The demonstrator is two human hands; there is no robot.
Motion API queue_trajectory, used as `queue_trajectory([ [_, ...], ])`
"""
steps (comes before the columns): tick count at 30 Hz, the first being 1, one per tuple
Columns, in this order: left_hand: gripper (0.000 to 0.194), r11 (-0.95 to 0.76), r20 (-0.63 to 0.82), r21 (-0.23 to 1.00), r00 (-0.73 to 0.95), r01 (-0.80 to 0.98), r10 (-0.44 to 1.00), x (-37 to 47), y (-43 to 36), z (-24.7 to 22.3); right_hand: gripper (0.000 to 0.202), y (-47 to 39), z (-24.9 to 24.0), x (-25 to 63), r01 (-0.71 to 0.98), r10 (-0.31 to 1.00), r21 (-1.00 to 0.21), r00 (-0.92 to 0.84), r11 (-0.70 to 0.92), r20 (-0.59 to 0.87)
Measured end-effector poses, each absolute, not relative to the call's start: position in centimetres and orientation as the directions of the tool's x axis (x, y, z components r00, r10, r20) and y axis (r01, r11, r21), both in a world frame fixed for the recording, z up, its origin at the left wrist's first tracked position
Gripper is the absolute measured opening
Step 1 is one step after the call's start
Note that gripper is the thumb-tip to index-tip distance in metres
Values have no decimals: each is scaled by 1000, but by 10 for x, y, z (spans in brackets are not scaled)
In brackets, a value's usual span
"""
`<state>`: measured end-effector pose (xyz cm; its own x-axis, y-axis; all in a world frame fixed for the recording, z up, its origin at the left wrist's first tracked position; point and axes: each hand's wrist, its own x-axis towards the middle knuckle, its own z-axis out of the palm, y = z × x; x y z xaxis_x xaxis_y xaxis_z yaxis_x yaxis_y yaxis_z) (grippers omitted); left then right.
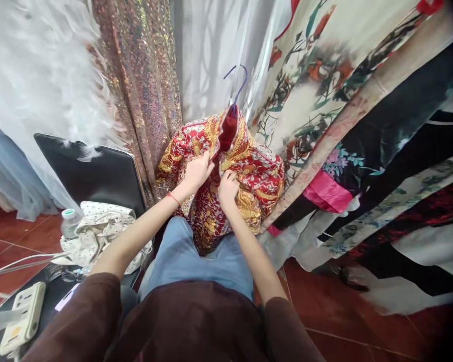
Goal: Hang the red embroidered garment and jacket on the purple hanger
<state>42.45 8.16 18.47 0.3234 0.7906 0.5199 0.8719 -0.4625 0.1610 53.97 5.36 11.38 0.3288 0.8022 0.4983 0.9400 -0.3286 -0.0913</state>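
Observation:
A red jacket (266, 173) with gold and silver embroidery hangs on a purple hanger (244, 83) in front of me, its lower part at my knees. The collar stands parted at the top, showing the dark red lining. My left hand (198, 172) is closed on one front edge of the jacket, just below the collar. On the opposite front edge, slightly lower, my right hand (228, 190) is closed with its fingers curled on the cloth. A narrow gap separates the two edges between my hands.
Sequined fabric (147, 75) and white feathery cloth (41, 65) hang at the left. Floral garments (305, 95) crowd the right. On a black chair (94, 176) lie a dotted cloth (105, 226), a bottle (70, 223) and a power strip (22, 317) with cables. Red tiles cover the floor.

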Motion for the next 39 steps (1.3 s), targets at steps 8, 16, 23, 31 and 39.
queue_trajectory([
  [8,61,-257,406,315,115,914,907,424,125,113,57,64,33,585,933,717,-249,359,-260,597],
  [16,47,-139,256,253,73,957,964,390,123,59,42,16,6,611,788,651,-411,613,-459,448],
  [23,33,-227,235,248,169,942,957,347,68,48,31,-12,22,566,909,854,-315,379,-272,356],
  [31,37,-230,234,269,169,935,957,357,-7,25,34,12,25,521,913,910,-260,369,-316,190],
  [39,39,-207,239,329,130,921,962,403,23,79,44,15,95,528,921,917,-335,295,-198,267],
])
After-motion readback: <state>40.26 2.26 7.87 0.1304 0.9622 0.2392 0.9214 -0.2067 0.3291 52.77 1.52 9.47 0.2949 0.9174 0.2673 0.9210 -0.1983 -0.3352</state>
